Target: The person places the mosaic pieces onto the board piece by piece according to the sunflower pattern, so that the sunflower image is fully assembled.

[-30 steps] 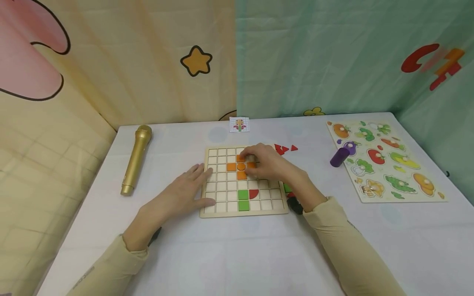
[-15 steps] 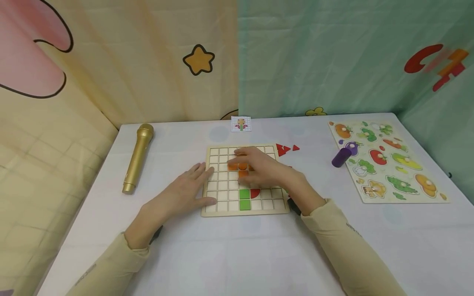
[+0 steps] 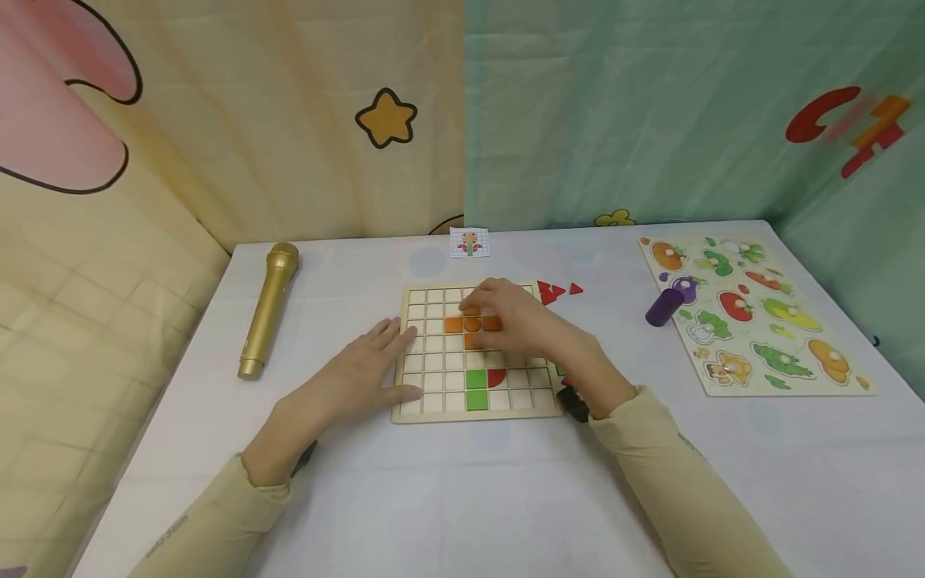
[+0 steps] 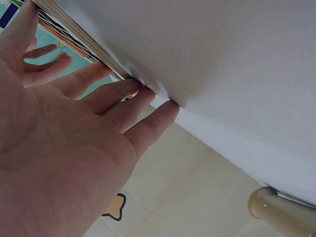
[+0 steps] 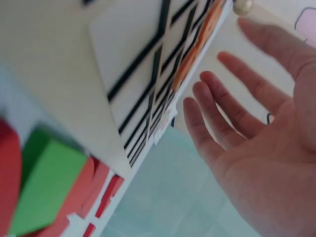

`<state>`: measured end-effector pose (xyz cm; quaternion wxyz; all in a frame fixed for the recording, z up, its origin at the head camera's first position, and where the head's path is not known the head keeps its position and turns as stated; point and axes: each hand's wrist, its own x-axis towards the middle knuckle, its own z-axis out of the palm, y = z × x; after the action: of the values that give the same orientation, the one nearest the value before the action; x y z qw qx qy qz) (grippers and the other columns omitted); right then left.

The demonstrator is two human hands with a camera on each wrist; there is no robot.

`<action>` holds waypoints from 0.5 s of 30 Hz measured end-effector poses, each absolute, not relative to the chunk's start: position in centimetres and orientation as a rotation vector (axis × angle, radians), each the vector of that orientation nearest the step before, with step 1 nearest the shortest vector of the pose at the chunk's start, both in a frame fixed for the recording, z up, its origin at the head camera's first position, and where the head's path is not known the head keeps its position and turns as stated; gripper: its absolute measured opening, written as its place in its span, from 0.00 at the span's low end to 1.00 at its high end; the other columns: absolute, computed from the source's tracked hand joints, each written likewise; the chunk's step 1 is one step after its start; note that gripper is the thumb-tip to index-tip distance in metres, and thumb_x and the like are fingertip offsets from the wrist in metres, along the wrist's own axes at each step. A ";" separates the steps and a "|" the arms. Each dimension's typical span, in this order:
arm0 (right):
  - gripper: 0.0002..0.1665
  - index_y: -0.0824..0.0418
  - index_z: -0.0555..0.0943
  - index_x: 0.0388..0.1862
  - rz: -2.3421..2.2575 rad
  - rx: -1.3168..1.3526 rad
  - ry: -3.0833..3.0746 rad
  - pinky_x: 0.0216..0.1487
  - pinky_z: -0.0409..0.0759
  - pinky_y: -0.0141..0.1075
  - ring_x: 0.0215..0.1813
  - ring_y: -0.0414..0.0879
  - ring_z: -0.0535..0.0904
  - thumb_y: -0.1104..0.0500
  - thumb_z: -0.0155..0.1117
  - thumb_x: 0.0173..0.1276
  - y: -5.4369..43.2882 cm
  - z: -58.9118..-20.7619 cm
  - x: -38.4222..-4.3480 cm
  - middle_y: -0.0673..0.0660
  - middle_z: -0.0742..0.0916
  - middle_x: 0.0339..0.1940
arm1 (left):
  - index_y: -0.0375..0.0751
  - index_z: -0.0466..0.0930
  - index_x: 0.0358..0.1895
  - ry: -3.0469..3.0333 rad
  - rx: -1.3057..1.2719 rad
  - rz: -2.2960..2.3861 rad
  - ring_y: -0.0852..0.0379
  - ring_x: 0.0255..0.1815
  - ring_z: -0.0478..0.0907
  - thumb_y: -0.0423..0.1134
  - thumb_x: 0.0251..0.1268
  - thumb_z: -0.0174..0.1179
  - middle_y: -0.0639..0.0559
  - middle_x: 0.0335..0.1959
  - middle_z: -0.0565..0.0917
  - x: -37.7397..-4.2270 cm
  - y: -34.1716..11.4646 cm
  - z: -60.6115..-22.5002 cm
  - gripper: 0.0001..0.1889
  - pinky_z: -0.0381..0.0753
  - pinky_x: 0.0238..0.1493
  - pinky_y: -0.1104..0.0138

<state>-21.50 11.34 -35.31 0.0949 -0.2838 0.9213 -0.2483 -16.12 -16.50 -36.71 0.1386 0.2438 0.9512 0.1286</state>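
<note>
A wooden grid board (image 3: 433, 385) lies on the white table. Orange pieces (image 3: 453, 325) form a cross in its upper middle, partly covered by my right hand (image 3: 520, 317). Below them sit two green square tiles (image 3: 476, 388) and a red quarter-circle piece (image 3: 496, 377). In the right wrist view, the fingers (image 5: 227, 108) are extended and loosely bent, holding nothing. My left hand (image 3: 354, 369) rests at the board's left edge with fingers spread. The left wrist view shows its fingertips (image 4: 170, 106) at the board's side and the tablecloth.
Red triangles (image 3: 576, 289) lie beyond the board's upper right corner. A small pattern card (image 3: 469, 242) is at the back. A gold microphone (image 3: 269, 313) lies left; a purple cylinder (image 3: 664, 307) and a vegetable puzzle board (image 3: 751, 321) are right. Green blocks (image 5: 49, 180) sit beside the grid board.
My right hand shifts left across the orange pieces, then back a little to the right. My left hand stays at the board's edge, and the visible pieces keep their places.
</note>
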 end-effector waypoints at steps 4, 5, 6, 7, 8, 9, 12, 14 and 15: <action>0.16 0.62 0.86 0.57 -0.772 -0.696 2.787 0.54 0.84 0.43 0.49 0.51 0.82 0.58 0.69 0.74 12.1 -34.9 -21.9 0.55 0.89 0.45 | 0.37 0.56 0.84 2.747 0.703 0.381 0.31 0.87 0.48 0.61 0.72 0.65 0.31 0.85 0.52 -16.1 -16.5 -36.7 0.49 0.54 0.83 0.38; 0.15 0.62 0.86 0.57 -0.772 -0.675 2.786 0.54 0.84 0.43 0.48 0.51 0.82 0.58 0.68 0.75 12.2 -34.8 -21.9 0.56 0.89 0.44 | 0.37 0.56 0.84 2.748 0.703 0.383 0.31 0.87 0.48 0.61 0.71 0.65 0.31 0.85 0.52 -16.1 -16.5 -36.8 0.49 0.54 0.83 0.38; 0.15 0.62 0.86 0.56 -0.767 -0.663 2.783 0.54 0.84 0.43 0.48 0.51 0.82 0.58 0.67 0.76 12.3 -34.7 -22.0 0.55 0.89 0.44 | 0.37 0.56 0.84 2.750 0.706 0.383 0.31 0.86 0.48 0.61 0.71 0.66 0.30 0.85 0.52 -16.1 -16.5 -36.8 0.49 0.54 0.83 0.37; 0.14 0.62 0.86 0.56 -0.762 -0.656 2.778 0.54 0.84 0.43 0.48 0.51 0.82 0.58 0.66 0.77 12.4 -34.7 -22.0 0.56 0.90 0.44 | 0.37 0.56 0.84 2.752 0.705 0.382 0.31 0.86 0.48 0.61 0.71 0.66 0.30 0.85 0.52 -16.1 -16.5 -36.8 0.49 0.54 0.83 0.38; 0.14 0.62 0.86 0.57 -0.761 -0.657 2.772 0.56 0.84 0.44 0.49 0.51 0.82 0.58 0.65 0.78 12.4 -34.7 -22.0 0.56 0.90 0.45 | 0.37 0.56 0.84 2.755 0.706 0.383 0.31 0.87 0.47 0.61 0.71 0.66 0.30 0.85 0.52 -16.1 -16.5 -36.8 0.49 0.54 0.83 0.38; 0.14 0.62 0.86 0.57 -0.764 -0.655 2.768 0.57 0.84 0.44 0.50 0.51 0.83 0.59 0.64 0.78 12.5 -34.6 -22.0 0.56 0.90 0.46 | 0.37 0.55 0.84 2.757 0.707 0.384 0.31 0.87 0.47 0.61 0.70 0.67 0.31 0.85 0.51 -16.1 -16.5 -36.8 0.50 0.54 0.83 0.38; 0.13 0.62 0.87 0.56 -0.782 -0.641 2.765 0.59 0.84 0.45 0.52 0.52 0.83 0.60 0.63 0.79 12.7 -34.4 -22.0 0.56 0.91 0.48 | 0.37 0.55 0.84 2.762 0.711 0.379 0.32 0.87 0.47 0.60 0.70 0.67 0.31 0.85 0.51 -16.1 -16.5 -36.9 0.50 0.54 0.83 0.38; 0.13 0.62 0.87 0.56 -0.806 -0.622 2.771 0.59 0.84 0.46 0.52 0.52 0.84 0.60 0.63 0.78 13.1 -34.2 -22.1 0.56 0.91 0.49 | 0.37 0.55 0.84 2.762 0.710 0.376 0.31 0.87 0.47 0.61 0.70 0.67 0.31 0.85 0.51 -16.1 -16.6 -36.9 0.50 0.54 0.83 0.38; 0.13 0.62 0.87 0.56 -0.816 -0.604 2.781 0.59 0.84 0.46 0.52 0.52 0.83 0.60 0.63 0.78 13.3 -34.2 -22.1 0.56 0.91 0.49 | 0.37 0.55 0.84 2.762 0.712 0.373 0.31 0.86 0.48 0.60 0.70 0.67 0.30 0.85 0.51 -16.1 -16.6 -36.9 0.50 0.54 0.83 0.37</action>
<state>-22.13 13.34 -34.15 0.0906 -0.2033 0.9355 -0.2744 -16.12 -16.59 -36.89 0.1322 0.2453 0.9518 0.1284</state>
